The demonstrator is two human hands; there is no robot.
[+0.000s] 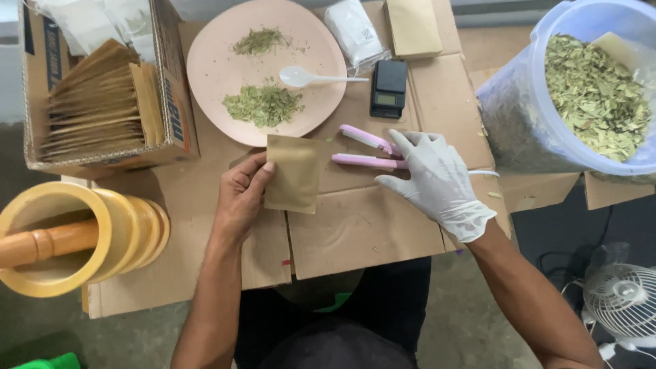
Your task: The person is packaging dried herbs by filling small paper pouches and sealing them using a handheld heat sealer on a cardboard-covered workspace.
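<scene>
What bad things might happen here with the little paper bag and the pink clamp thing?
1. The small brown pouch is pinched only at one edge by the bare left hand, so it might slip or tip.
2. The gloved right hand rests on the pink sealer; its fingers could get nipped.
3. The pink plate of dried leaves sits close and might get bumped.

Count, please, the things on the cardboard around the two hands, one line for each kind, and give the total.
Brown paper pouch, held by the bare left hand: 1
Pink sealing tool, under the gloved right hand: 1
Pink plate: 1
Piles of dried leaf on the plate: 2
White plastic spoon: 1
Small black scale: 1
Total: 7
</scene>
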